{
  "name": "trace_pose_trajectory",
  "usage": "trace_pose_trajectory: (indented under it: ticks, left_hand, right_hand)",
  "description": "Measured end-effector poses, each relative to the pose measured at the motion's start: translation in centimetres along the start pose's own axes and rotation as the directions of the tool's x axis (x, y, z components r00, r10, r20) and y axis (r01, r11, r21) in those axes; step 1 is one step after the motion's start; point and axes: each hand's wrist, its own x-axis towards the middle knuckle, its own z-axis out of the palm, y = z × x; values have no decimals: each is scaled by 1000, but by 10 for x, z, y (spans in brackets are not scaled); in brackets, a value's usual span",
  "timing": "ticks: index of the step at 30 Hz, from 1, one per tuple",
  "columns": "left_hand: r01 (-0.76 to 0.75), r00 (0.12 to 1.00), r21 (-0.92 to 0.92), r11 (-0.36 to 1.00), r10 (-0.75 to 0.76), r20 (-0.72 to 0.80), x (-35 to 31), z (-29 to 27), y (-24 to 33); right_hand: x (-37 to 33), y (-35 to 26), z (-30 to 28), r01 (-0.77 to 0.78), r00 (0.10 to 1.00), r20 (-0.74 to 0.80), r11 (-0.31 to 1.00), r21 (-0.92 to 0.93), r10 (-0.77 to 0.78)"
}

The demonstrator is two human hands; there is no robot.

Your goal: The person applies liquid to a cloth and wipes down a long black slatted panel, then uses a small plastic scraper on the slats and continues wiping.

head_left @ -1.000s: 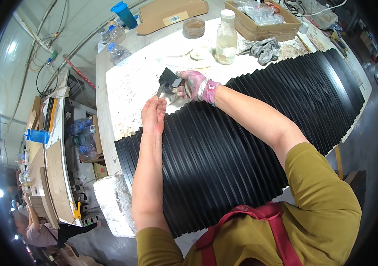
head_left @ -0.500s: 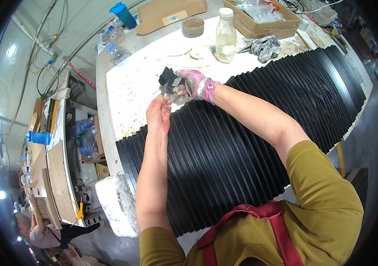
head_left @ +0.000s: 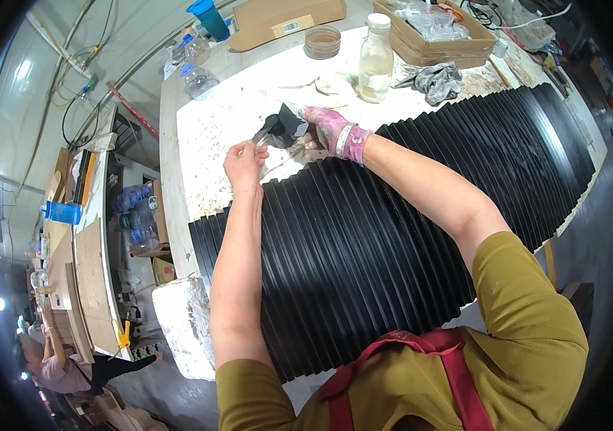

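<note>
At a white worktable (head_left: pixel 206 136), a person's right hand (head_left: pixel 326 129), in a stained pink glove, grips a small black folded piece (head_left: pixel 286 122) at the near edge of a long black pleated bellows (head_left: pixel 407 215) spread across the table. The bare left hand (head_left: pixel 245 158) pinches a thin tool (head_left: pixel 262 134) touching the piece. A glass bottle (head_left: pixel 376 59) stands behind.

- The bare left hand (head_left: pixel 245 159) rose slightly toward the small black folded piece (head_left: pixel 286 123) and closed its fingertips on a thin grey strip at that piece's left edge.
- The pink-gloved right hand (head_left: pixel 328 129) tilted the black piece a little, keeping hold of its right side.
</note>
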Motion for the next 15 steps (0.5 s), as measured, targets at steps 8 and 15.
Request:
trace_pose_trajectory:
  ticks: [8, 15]
  left_hand:
    - [-238, 971, 205, 949, 226, 76, -2, -9, 25]
    - [-240, 968, 235, 942, 215, 127, -9, -5, 24]
  right_hand:
    - [14, 6, 12, 487, 764, 159, 398, -777, -625]
    - [24, -6, 38, 397, 724, 246, 97, -913, -645]
